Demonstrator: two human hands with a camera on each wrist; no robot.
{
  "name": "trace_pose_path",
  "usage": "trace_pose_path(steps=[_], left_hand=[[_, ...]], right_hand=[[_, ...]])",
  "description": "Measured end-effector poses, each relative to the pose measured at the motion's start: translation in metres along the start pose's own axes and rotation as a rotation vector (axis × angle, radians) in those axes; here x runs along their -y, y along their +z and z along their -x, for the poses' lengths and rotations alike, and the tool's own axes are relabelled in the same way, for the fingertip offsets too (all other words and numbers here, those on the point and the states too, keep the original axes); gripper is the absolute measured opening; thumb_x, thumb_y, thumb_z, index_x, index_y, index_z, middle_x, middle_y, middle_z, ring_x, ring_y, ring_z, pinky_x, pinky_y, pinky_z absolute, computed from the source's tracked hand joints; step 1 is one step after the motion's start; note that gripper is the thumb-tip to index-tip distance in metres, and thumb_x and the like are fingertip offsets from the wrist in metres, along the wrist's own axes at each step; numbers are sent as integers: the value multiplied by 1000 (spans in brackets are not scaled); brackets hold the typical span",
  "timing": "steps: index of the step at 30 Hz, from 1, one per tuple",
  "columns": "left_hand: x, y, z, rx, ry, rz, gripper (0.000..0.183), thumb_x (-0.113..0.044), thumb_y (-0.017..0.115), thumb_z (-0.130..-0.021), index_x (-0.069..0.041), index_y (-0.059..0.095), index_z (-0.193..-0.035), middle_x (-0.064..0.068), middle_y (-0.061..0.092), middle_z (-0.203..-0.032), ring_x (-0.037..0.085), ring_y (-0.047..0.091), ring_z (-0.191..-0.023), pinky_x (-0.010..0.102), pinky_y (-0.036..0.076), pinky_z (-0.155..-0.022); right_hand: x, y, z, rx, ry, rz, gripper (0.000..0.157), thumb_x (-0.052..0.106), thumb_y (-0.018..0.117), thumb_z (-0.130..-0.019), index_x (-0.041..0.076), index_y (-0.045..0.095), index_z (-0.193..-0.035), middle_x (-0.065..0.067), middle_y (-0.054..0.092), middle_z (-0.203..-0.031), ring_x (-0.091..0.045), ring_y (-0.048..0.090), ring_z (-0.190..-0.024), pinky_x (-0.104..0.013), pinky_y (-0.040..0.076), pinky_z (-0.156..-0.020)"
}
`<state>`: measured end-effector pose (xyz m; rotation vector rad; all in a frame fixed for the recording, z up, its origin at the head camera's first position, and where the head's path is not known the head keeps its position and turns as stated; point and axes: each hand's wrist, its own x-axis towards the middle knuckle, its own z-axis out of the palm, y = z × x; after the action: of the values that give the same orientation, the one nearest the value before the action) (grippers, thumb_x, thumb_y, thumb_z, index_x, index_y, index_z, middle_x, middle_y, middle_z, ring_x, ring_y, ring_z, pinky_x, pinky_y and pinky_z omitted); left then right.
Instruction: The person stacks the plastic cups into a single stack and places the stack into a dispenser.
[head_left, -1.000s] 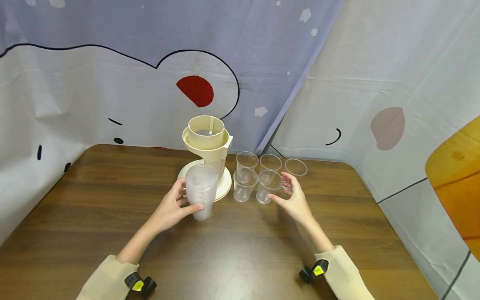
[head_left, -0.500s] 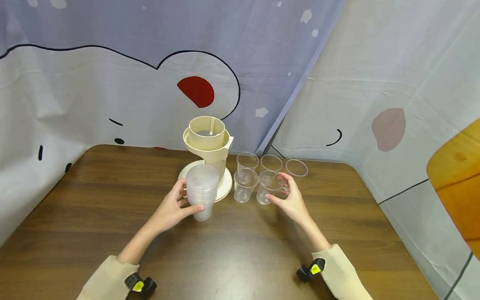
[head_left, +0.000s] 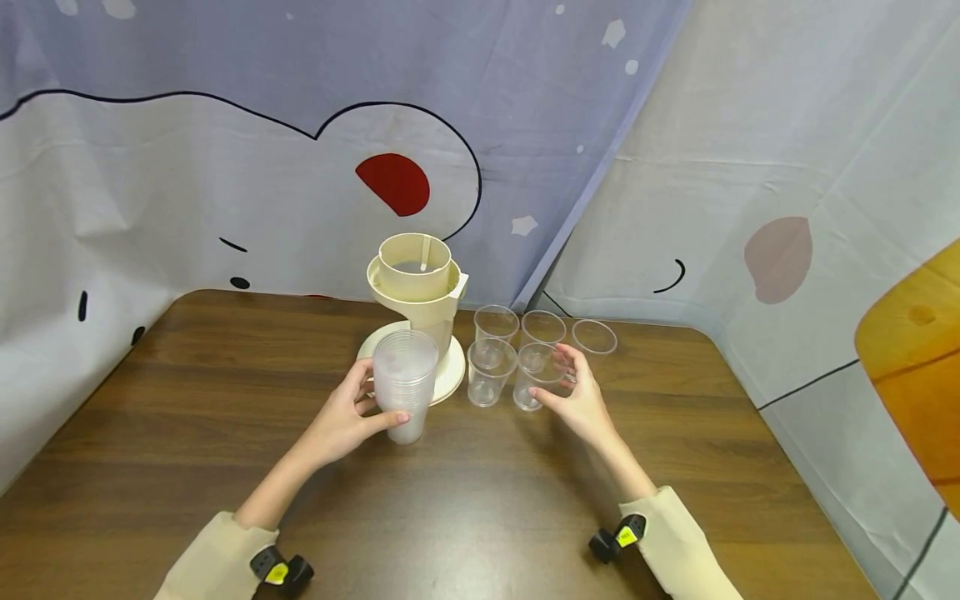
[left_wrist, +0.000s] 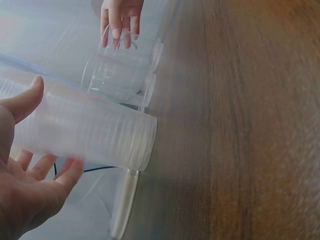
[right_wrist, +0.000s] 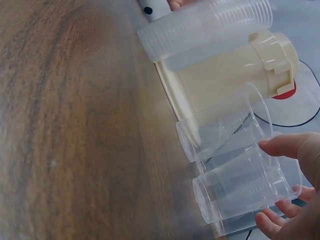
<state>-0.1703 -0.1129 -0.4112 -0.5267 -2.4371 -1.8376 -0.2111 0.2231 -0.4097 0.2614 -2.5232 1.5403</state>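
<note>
My left hand [head_left: 348, 421] holds a tall stack of nested translucent plastic cups [head_left: 405, 387] upright on the table, thumb on the near side and fingers round the far left. The left wrist view shows the thumb [left_wrist: 31, 97] against the ribbed rims. To the right, my right hand [head_left: 588, 408] has its thumb and curled fingers round the upper part of a clear plastic cup [head_left: 525, 375], the front right one of a small group. In the right wrist view, that cup [right_wrist: 235, 185] lies between thumb and fingers. Another clear cup [head_left: 489, 379] stands just left of it.
Behind the stack stands a cream plastic dispenser-like device [head_left: 431, 312] with a round open top and a round base [head_left: 452, 379]. Three more clear cups [head_left: 496, 321] form the back row. The wooden table [head_left: 480, 517] ends at a patterned curtain [head_left: 300, 200].
My right hand has shifted slightly left around the front right cup, its forearm moving left too. The left hand and the stack have stayed in place.
</note>
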Motion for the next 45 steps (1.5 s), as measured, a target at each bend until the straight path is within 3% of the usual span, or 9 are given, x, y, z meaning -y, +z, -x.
trace_pose_path(steps=[22,31,45], left_hand=[[1,0,-1,2,2,3,70,-9,78,-79,-5,37,-135,18,51,-130,36,53,-120,51,47,-102],[1,0,0,2,0,2,70,-9,78,-80,-5,36,-136,18,51,-129,35,54,-119,50,48,-102],[1,1,0,-3,2,-10,70,-10,78,-79,-5,37,-136,18,51,-129,36,53,-120,50,48,-102]], right_hand=[[2,0,0,8,-1,-1,78,3,77,-76,5,34,-141,-23,47,-139,-37,43,-131,-51,42,-106],[0,-4,3,-1,-18,-5,78,3,77,-76,4,34,-141,-26,47,-138,-42,45,-127,-53,42,-105],[2,-15,12,-8,3,-31,76,1,77,-77,3,35,-141,-24,47,-138,-40,43,-129,-53,38,-109]])
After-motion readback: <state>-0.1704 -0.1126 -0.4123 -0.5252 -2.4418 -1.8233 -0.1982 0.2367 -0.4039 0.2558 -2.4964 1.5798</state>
